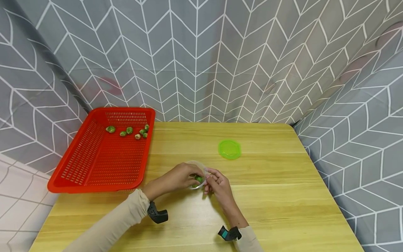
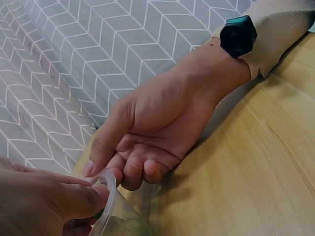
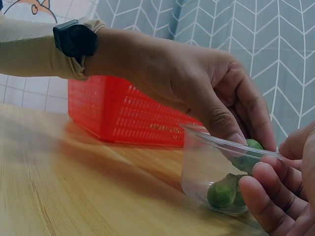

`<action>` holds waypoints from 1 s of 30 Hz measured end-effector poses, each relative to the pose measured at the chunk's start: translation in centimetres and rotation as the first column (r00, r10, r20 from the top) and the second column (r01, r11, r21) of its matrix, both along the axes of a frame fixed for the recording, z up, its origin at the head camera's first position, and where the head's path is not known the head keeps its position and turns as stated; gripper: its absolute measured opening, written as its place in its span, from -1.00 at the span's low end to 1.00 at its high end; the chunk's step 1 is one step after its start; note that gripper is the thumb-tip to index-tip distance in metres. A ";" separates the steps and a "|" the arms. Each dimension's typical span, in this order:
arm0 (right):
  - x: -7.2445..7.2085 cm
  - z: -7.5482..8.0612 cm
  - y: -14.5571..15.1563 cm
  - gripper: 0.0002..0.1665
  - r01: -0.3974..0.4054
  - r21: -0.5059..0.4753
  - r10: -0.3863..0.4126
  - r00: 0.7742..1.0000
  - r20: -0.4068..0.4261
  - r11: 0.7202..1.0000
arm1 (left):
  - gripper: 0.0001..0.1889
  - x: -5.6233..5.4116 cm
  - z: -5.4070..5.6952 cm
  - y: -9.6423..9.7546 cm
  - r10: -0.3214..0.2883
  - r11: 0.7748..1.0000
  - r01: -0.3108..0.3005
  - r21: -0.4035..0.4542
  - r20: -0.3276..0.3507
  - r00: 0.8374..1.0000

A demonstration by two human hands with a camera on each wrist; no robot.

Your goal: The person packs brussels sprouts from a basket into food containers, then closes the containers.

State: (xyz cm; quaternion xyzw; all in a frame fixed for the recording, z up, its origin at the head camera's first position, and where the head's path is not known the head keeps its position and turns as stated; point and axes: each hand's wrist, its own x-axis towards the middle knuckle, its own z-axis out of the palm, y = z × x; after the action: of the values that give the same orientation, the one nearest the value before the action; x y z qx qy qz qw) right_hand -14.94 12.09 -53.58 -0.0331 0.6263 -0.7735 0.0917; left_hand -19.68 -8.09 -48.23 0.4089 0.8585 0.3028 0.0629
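Observation:
A clear round plastic container [image 3: 197, 169] stands on the table, with green Brussels sprouts [image 3: 222, 191] at its bottom. My left hand [image 1: 186, 175] reaches over the rim from the left. Its thumb and fingers pinch another Brussels sprout [image 3: 244, 162] just inside the container, at rim height. On the opposite side, my right hand [image 1: 219, 186] pinches the container's rim between thumb and index finger. Its other fingers are bent beside the container wall, as the left wrist view shows. The left fingertips are partly hidden behind the sprout and rim.
A red perforated basket [image 1: 118, 162] stands at the left of the wooden table [image 1: 277, 196], with several Brussels sprouts [image 1: 129, 130] near its far side. A green lid [image 1: 230, 149] lies beyond the right hand. Patterned grey curtains [image 1: 195, 63] border the table's back and right side.

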 end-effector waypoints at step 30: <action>0.0 -0.1 0.1 -0.56 -0.007 -0.006 0.007 1.000 -0.014 1.000 | -0.74 0.2 -0.3 0.2 -0.017 0.999 0.014 -0.052 -0.046 0.999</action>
State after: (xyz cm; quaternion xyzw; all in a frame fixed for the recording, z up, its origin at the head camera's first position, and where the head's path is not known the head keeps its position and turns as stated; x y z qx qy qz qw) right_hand -14.97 12.20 -53.71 -0.0410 0.6246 -0.7747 0.0901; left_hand -19.53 -7.89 -48.50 0.4207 0.8641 0.2706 0.0558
